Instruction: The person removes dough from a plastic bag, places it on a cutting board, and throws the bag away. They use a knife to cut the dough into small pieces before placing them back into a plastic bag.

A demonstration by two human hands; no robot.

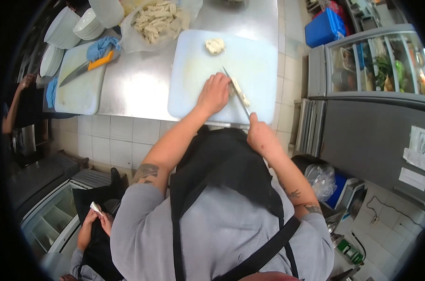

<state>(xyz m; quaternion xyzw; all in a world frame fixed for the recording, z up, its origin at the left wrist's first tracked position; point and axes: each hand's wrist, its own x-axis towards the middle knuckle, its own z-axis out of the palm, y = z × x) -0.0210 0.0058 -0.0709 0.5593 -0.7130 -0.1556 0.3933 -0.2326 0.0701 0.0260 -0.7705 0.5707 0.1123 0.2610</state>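
A knife (237,89) lies slantwise over the white cutting board (189,61), its tip pointing up and left. Its handle is in my right hand (262,135), closed at the board's front edge. Just right of the blade is a pale strip of food (241,92). My left hand (214,93) rests on the board left of the blade, fingers bent and pressed together against a pale piece that they mostly hide. Farther back on the board sits a pale, roundish lump of food (215,46).
A plastic bag (158,23) of cut pale strips stands behind left. Farther left, a second board (88,91) holds an orange-handled knife (100,62) and a blue cloth (100,48), near stacked white dishes (62,28). Other people's hands (99,218) show at lower left and far left.
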